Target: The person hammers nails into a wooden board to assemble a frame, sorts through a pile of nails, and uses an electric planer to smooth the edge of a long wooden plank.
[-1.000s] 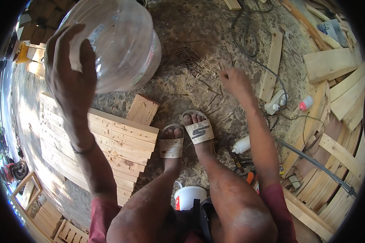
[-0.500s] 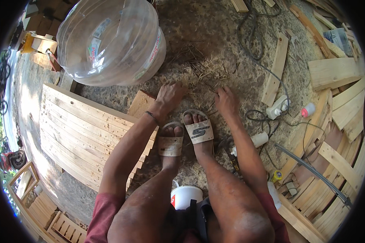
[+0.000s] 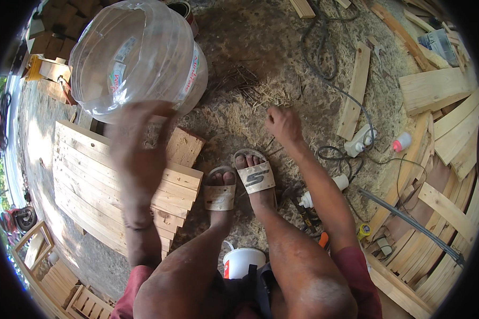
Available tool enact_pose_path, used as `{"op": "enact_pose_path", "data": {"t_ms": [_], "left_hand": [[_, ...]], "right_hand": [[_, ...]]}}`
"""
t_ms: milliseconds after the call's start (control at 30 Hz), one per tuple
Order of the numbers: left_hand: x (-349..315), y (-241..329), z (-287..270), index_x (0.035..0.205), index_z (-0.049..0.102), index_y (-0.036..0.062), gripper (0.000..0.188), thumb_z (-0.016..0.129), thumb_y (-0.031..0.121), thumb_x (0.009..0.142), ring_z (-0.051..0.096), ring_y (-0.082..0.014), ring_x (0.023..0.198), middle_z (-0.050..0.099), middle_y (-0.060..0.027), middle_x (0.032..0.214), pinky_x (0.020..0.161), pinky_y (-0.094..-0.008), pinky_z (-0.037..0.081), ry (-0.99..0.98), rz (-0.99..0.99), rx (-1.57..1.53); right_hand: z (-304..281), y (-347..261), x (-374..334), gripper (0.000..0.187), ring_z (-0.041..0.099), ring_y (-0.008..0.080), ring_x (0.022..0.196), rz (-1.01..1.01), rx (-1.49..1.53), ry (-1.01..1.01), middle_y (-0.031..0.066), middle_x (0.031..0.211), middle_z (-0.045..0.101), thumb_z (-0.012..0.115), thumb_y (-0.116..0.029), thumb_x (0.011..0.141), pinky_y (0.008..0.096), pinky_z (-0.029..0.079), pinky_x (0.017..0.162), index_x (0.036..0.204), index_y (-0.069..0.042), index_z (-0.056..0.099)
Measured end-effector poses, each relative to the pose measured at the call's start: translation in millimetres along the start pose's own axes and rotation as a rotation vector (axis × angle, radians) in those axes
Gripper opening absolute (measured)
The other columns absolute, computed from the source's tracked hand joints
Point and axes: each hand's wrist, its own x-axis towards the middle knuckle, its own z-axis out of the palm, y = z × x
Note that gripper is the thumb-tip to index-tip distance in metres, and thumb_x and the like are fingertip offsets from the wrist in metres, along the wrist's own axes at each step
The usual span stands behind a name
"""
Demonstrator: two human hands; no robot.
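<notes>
My left hand [image 3: 143, 141] is raised above the slatted wooden panel [image 3: 90, 181], in front of the clear plastic tub [image 3: 143, 64]; motion smears its fingers. My right hand [image 3: 285, 126] is low over the ground, just ahead of my sandalled feet, with its fingers curled closed. Whatever they may hold is hidden. Beside it lie pale wood shavings [image 3: 261, 103]. A loose heap of thin dark pieces, like nails or twigs [image 3: 242, 77], rests farther off. A short wood block [image 3: 184, 148] sits against the panel's far edge.
To the right lie a white socket strip [image 3: 361, 140] with a dark cable [image 3: 320, 66], a pink-capped bottle [image 3: 402, 142], a plank [image 3: 355, 90] and stacked boards [image 3: 436, 90]. A white bucket [image 3: 244, 263] stands between my legs. An open can [image 3: 183, 11] is behind the tub.
My left hand has lifted from the ground near the shavings and swung left over the panel. My right hand has shifted slightly left, its fingers now more curled. The view has moved slightly.
</notes>
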Motion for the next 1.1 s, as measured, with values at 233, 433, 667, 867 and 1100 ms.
{"op": "enact_pose_path", "data": {"t_ms": [233, 433, 667, 867, 1100], "left_hand": [[44.2, -91.7, -47.0, 0.114, 0.069, 0.0095, 0.023, 0.068, 0.019, 0.093, 0.067, -0.0227, 0.102, 0.070, -0.0082, 0.111, 0.090, -0.0373, 0.052, -0.009, -0.191, 0.395], [-7.9, -31.3, 2.3, 0.102, 0.065, 0.0054, 0.030, 0.072, -0.007, 0.076, 0.062, -0.0227, 0.092, 0.066, -0.0085, 0.098, 0.076, -0.0340, 0.052, 0.443, 0.158, 0.098], [-18.8, -17.5, 133.3, 0.101, 0.067, 0.0032, 0.020, 0.070, 0.009, 0.082, 0.066, -0.0290, 0.082, 0.066, -0.0126, 0.095, 0.072, -0.0395, 0.052, -0.417, 0.023, -0.411], [-46.0, -58.4, 197.5, 0.102, 0.067, 0.0002, 0.018, 0.066, 0.010, 0.087, 0.068, -0.0304, 0.083, 0.067, -0.0158, 0.094, 0.073, -0.0398, 0.054, -0.634, -0.112, -0.421], [-75.9, -64.2, 198.0, 0.100, 0.068, -0.0010, 0.018, 0.065, 0.009, 0.086, 0.068, -0.0313, 0.084, 0.068, -0.0170, 0.094, 0.075, -0.0392, 0.055, -0.626, -0.194, -0.441]], "right_hand": [[-177.9, -114.0, 80.2, 0.018, 0.067, 0.0124, 0.069, -0.099, 0.753, 0.337, 0.0072, 0.082, 0.072, 0.070, -0.019, 0.088, 0.0257, 0.056, 0.059, 0.093, -0.002, 0.070], [-261.4, -195.0, 140.3, 0.030, 0.067, 0.0121, 0.077, -0.504, 0.987, -0.007, 0.0100, 0.088, 0.072, 0.071, -0.019, 0.091, 0.0251, 0.056, 0.069, 0.107, 0.006, 0.067], [-158.8, -5.5, 136.9, 0.039, 0.072, 0.0239, 0.082, 0.256, 0.156, -0.052, 0.0142, 0.088, 0.074, 0.065, -0.038, 0.092, 0.0362, 0.055, 0.072, 0.104, -0.001, 0.073], [-40.4, 49.1, 68.2, 0.057, 0.063, 0.0367, 0.113, 0.313, -0.331, 0.043, 0.0223, 0.121, 0.064, 0.069, -0.048, 0.089, 0.0474, 0.052, 0.089, 0.121, -0.001, 0.064], [-34.6, 35.9, 69.0, 0.043, 0.062, 0.0340, 0.114, 0.356, -0.050, -0.044, 0.0180, 0.123, 0.063, 0.073, -0.027, 0.088, 0.0458, 0.052, 0.092, 0.125, -0.008, 0.063]]}}
